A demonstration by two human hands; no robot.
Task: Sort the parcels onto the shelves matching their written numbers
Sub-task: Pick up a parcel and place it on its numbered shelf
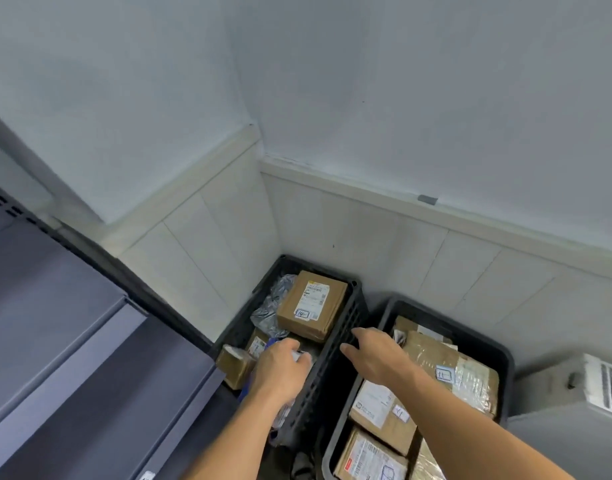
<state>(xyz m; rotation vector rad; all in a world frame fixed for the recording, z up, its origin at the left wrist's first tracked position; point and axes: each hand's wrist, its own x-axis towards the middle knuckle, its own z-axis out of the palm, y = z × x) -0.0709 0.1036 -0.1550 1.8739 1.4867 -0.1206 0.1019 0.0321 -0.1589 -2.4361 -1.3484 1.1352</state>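
Two black crates stand on the floor in a room corner. The left crate [346,327] holds a brown box [311,303] with a label marked 14, a grey plastic bag [273,306] and small brown parcels [233,367]. My left hand [280,368] reaches down into this crate, fingers curled round a pale parcel that is mostly hidden. My right hand [374,355] hovers over the gap between the crates, fingers loosely spread, holding nothing. The right crate [502,355] holds several taped brown boxes, two with labels marked 11 [445,374].
Dark grey metal shelves [72,323] run along the left side, close to the left crate. White tiled walls meet in the corner behind the crates. A white vented unit [606,386] stands at the right edge.
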